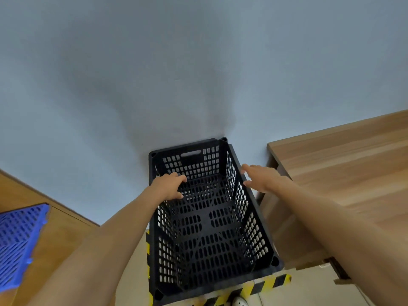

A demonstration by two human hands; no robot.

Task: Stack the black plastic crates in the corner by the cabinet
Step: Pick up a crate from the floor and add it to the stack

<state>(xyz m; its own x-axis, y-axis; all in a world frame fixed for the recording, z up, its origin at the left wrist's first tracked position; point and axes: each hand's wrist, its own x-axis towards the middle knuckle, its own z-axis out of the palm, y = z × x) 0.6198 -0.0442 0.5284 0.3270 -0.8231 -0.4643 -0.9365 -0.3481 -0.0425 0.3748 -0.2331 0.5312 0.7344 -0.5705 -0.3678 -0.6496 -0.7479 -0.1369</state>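
Head view, left fingers [180, 180]: I am curling them over the left rim of the black crate [207, 219], thumb inside, gripping it.
Right fingers [245, 171]: I am holding them spread and open just above the right rim; whether they are touching it I cannot tell.
Left hand [169, 187] and right hand [262, 177]: reaching forward, one to each long side.
Crate position: sitting mouth up against the wall [154, 85], in the corner beside the wooden cabinet [331, 173], over striped floor tape [260, 286].
Axis: long side running away from me toward the wall, end handle slot at the far end.
Progress: I am judging this crate nearly placed; whether others lie under it is hidden, and letting go is left.
Elsewhere: a blue crate [17, 244] sitting well apart at the left.
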